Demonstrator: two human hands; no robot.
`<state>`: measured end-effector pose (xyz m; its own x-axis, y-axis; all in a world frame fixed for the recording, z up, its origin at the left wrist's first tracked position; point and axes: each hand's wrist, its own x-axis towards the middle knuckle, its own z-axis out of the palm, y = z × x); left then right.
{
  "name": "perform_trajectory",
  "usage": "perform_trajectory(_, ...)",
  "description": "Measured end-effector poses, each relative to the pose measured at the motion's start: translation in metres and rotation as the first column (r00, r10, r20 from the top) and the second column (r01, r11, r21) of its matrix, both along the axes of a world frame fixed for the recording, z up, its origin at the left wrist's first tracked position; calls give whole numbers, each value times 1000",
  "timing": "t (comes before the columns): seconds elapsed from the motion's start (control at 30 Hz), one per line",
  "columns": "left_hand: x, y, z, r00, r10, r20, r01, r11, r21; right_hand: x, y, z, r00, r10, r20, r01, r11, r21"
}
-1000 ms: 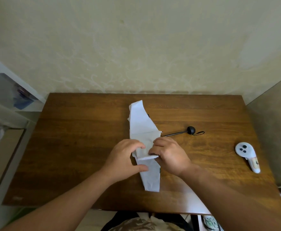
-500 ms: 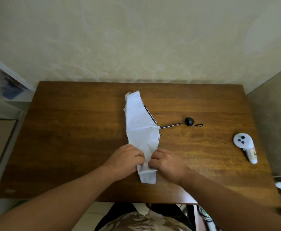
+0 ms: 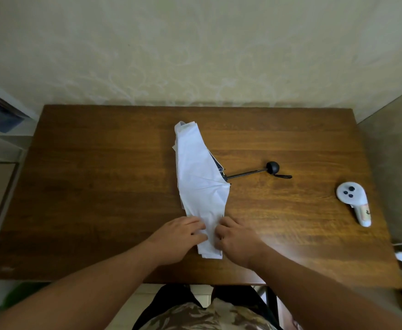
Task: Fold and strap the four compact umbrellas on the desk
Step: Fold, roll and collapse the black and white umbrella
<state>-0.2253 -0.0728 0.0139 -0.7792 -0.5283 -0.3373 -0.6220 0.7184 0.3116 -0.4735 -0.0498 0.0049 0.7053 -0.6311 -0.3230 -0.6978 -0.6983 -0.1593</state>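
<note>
Both hands have slid down the canopy toward its near end since a second ago, and the fabric now lies flatter and narrower between them. From the head view, the left hand (image 3: 179, 235) and the right hand (image 3: 236, 239) sit on either side of the white umbrella (image 3: 201, 182), fingers bent and pinching the cloth near the lower end. It lies near the middle of the wooden desk (image 3: 99, 186), running away from the person, with its thin black shaft and round handle (image 3: 272, 167) sticking out to the right.

To do this step well, I judge the panels should be smoothed flat and the pleats gathered evenly before rolling, with both hands keeping the fabric taut so no fold slips out. The shaft looks extended and probably needs pushing in before strapping.

White, creased fabric shows dark ribs at its right edge. A white controller (image 3: 353, 201) lies well apart at the right.
</note>
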Motion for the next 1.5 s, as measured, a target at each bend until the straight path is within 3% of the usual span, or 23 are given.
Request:
perform_trajectory(0.1,2,7,-6,998,-46,47,45,999,8,0,3,0,999,-49,3,48,999,19)
perform_trajectory(0.27,2,17,-16,992,-107,73,113,991,-75,19,-13,18,970,-141,196,159,984,-79)
perform_trajectory(0.4,5,33,-22,983,-163,83,172,979,-109,33,-28,18,946,-322,-24,323,946,27)
perform_trajectory(0.47,9,44,-23,975,-199,102,208,974,-89,28,-33,6,933,-332,-141,346,934,90)
perform_trajectory(0.6,16,52,-14,942,-309,128,302,951,70,21,-30,-10,929,-318,-188,345,929,134)
perform_trajectory(0.67,14,45,-8,932,-360,42,357,932,64,21,-28,-13,930,-314,-192,344,926,153)
perform_trajectory(0.73,5,26,-7,962,-269,-41,269,963,-9,21,-28,-16,932,-308,-190,338,929,150)
perform_trajectory(0.83,-15,-16,6,992,83,-94,-87,995,-42,20,-29,-16,938,-319,-139,338,929,150)
perform_trajectory(0.93,-31,-45,8,963,264,43,-260,961,-90,19,-27,-16,941,-320,-110,334,931,148)
perform_trajectory(1.17,-21,-37,-17,961,189,203,-164,978,-132,-7,-20,-13,917,-355,-184,380,916,128)
perform_trajectory(1.37,-6,-7,-29,966,158,202,-136,983,-121,-10,-17,-5,972,-236,-12,236,971,37)
perform_trajectory(1.5,7,1,-28,976,94,194,-81,994,-73,5,-18,-13,974,-224,34,215,959,185)
